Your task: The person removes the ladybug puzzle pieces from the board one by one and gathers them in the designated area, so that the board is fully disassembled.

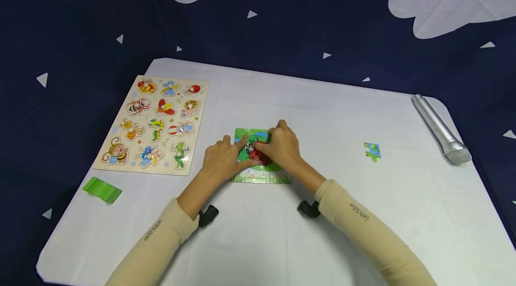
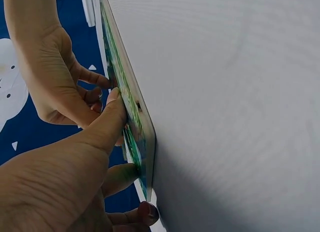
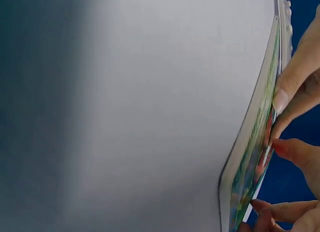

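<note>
A ladybug jigsaw puzzle (image 1: 261, 179) lies in front of me, its top right part hidden under a hand. My left hand (image 1: 222, 158) holds its left side. The thumb and forefinger spread over the picture, while other fingertips (image 2: 146, 213) come down at the board's edge. From the right, my right hand (image 1: 285, 145) grips the puzzle, thumb on the ladybug and curled fingers toward the far right edge. I cannot tell whether a separate piece is under those fingers. A loose puzzle piece (image 1: 372, 151), green and blue, lies off to the right.
A wooden insect peg board (image 1: 135, 145) lies at the back left, with a folded green strip (image 1: 102, 190) below it. A silver microphone (image 1: 439, 129) rests near the table's right edge. Behind the white table (image 1: 258, 250) hangs a dark blue cloth (image 1: 290, 30).
</note>
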A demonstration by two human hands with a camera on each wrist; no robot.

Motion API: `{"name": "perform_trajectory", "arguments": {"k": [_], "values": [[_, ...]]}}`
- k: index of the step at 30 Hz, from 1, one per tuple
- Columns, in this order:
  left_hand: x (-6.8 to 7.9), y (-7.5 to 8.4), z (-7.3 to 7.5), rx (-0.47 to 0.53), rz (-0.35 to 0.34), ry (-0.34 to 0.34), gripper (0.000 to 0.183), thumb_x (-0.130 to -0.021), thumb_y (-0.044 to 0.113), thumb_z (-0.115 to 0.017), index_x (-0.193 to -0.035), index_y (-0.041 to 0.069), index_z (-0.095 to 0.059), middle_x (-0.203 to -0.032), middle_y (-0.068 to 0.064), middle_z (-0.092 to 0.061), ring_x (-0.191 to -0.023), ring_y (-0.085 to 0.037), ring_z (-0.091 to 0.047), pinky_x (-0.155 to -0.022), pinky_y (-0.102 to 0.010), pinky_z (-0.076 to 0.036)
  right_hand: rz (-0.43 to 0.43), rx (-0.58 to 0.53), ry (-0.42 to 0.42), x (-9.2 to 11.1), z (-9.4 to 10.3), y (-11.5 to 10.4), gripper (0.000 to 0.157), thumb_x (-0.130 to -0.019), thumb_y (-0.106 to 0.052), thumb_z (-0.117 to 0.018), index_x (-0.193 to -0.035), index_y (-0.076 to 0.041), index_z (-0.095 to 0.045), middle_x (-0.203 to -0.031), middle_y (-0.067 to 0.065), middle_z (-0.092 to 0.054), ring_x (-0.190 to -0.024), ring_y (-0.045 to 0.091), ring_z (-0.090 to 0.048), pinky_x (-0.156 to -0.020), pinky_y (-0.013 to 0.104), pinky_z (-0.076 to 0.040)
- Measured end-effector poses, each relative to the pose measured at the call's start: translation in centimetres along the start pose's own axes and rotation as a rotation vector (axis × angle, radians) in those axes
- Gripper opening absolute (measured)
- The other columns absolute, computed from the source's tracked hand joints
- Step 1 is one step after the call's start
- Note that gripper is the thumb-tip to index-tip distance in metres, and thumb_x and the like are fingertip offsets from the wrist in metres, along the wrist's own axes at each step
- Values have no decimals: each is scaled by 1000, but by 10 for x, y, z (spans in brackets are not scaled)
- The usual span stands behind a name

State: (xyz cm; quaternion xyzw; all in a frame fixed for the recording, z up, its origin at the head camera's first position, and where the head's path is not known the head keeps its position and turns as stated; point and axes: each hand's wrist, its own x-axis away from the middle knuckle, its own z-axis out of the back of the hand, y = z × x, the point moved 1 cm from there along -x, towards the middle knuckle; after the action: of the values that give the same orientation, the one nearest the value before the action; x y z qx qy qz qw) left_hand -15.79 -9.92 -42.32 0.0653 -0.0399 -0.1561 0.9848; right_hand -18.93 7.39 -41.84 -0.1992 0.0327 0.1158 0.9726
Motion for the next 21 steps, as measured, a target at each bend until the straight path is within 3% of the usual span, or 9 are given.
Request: {"name": "perform_trajectory", "arguments": {"k": [4,10,21], "values": [[0,0,0,8,-2,-3,83,-84,70,-62,-150,23,-46,-108,-23,-63,-67,-25,-59,-49,-35,-48,-34,-57,-17,-1,6,3,63,-80,-44,-82,-111,9,-71,-100,19,-58,-71,25,-58,-64,36,-54],[-2,0,1,27,9,-18,84,-84,70,-62,-151,23,-44,-106,-22,-61,-69,-24,-59,-49,-35,-48,-43,-50,-3,3,24,20,62,-79,-42,-83,-114,7,-70,-104,17,-56,-79,30,-61,-67,40,-54],[-2,2,2,58,20,-39,85,-83,71,-62,-151,23,-43,-99,-19,-58,-64,-21,-51,-45,-32,-40,-121,2,51,30,65,99,57,-80,-36,-82,-112,9,-69,-104,20,-53,-80,32,-56,-66,45,-49]]}}
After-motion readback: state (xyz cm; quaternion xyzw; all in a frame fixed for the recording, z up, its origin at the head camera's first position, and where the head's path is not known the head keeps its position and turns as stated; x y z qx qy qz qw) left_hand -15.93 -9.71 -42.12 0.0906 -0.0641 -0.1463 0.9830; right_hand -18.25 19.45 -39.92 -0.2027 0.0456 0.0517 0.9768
